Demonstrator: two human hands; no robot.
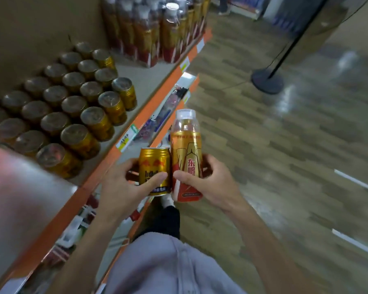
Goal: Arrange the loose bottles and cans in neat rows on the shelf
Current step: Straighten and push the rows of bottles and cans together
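Orange-edged shelf [106, 158] runs beyond the left hand [123, 187], which grips a gold can [154, 170]; the right hand [208, 183] grips a bottle [186, 153]. Set each upright, flush with its matching row.

A gold can [155, 170] stands upright at lower centre of the frame, held in the left grip [123, 183]. It touches a tall bottle [186, 158] with a gold-and-red label and clear cap, upright in the right grip [212, 183]. On the shelf [147, 78] at upper left, shelved cans [72, 107] stand in diagonal rows. Shelved bottles [153, 28], seemingly shrink-wrapped, crowd the top.
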